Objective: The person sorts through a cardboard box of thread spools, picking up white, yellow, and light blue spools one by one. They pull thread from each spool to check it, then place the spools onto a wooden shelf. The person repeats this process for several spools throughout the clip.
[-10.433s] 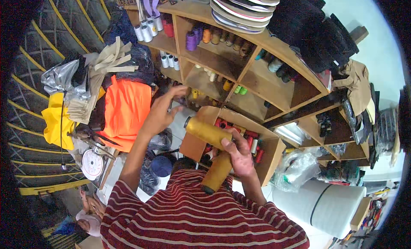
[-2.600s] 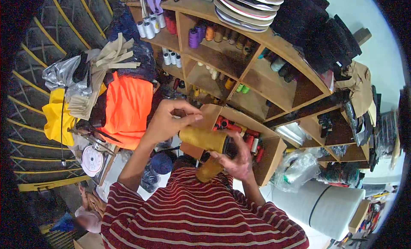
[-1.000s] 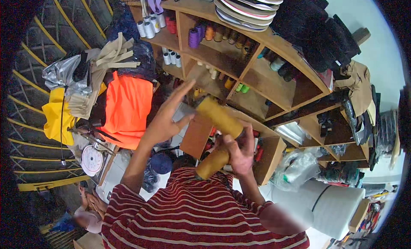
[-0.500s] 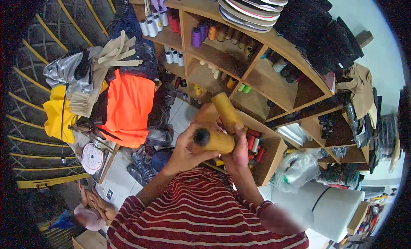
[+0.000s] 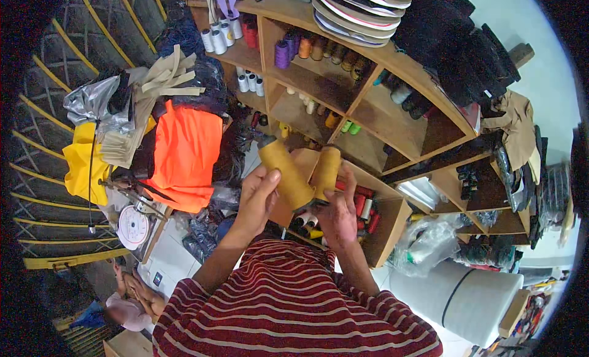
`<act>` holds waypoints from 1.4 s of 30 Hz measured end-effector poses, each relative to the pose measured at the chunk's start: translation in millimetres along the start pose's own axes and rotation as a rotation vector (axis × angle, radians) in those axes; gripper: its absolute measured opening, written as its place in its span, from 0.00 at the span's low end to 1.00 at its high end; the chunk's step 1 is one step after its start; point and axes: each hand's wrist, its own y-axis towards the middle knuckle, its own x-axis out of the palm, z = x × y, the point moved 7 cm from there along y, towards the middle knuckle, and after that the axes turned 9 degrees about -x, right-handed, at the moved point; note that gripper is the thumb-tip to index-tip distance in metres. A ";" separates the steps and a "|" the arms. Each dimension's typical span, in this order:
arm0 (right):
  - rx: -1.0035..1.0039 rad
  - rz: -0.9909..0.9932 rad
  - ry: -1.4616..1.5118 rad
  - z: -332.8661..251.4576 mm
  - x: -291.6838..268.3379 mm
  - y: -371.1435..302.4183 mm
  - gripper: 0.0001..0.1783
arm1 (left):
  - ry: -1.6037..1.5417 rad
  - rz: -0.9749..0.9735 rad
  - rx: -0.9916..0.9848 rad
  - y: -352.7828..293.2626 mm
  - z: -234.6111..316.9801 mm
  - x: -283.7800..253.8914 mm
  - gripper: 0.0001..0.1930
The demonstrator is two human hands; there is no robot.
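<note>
Two mustard-yellow thread spools are up in front of my chest, their lower ends close together. My left hand (image 5: 256, 196) is closed on the larger thread spool (image 5: 286, 175), thumb along its side; it leans with its dark top to the upper left. My right hand (image 5: 338, 213) grips the other thread spool (image 5: 327, 172) near its base, and this one stands more upright. Below and behind the hands is an open cardboard box (image 5: 392, 229) with red, white, black and yellow spools inside, partly hidden by my right hand.
Ahead stands a wooden shelf (image 5: 310, 80) with purple, orange, brown, green and white spools. Bright orange fabric (image 5: 187, 157) lies on a pile at the left. A clear plastic bag (image 5: 419, 246) and a large white foam roll (image 5: 469, 295) are at the right. A person (image 5: 132, 308) sits at lower left.
The spool in my left hand has swung from lying sideways to leaning upright, and moved up and left. The right-hand spool has tilted more upright. Both hands have drawn slightly apart.
</note>
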 end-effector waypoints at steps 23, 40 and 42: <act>-0.049 0.023 -0.274 34.2 -41.1 6.3 0.31 | 0.371 0.029 0.265 2.1 22.2 20.0 0.17; -0.853 0.045 -1.318 -12.3 -3.3 -11.0 0.37 | 0.188 0.331 0.327 -13.5 -4.6 30.2 0.07; -0.950 0.086 -1.425 -22.2 9.3 -16.9 0.35 | 0.321 0.384 0.462 -17.0 -1.7 31.8 0.07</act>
